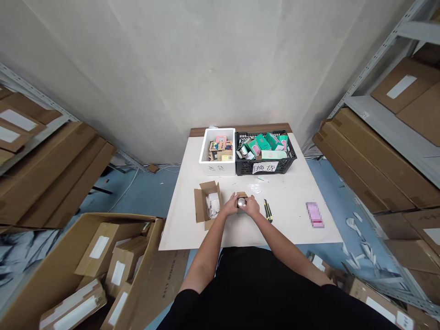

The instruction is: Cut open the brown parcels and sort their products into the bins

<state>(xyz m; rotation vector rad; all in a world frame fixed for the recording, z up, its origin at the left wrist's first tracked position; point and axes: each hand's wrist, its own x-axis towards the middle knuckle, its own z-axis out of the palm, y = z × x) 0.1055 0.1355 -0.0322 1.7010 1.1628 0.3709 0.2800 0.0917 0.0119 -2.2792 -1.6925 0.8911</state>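
At the table's near middle, my left hand (231, 205) and my right hand (251, 206) grip a small cardboard box (242, 194) from both sides. A shiny silver round object (242, 202) shows in the box between my fingers; its kind is too small to make out. Left of my hands stands an open cardboard box (201, 205) with white paper (212, 205) inside. A black and yellow utility knife (268, 211) lies to the right of my right hand.
On the table (285, 231), a white foam bin (217, 169) with small boxes and a black crate (275, 166) with green boxes stand at the back. A pixelated pink item (315, 214) lies right. A large carton (156, 238) of parcels stands left; shelves flank both sides.
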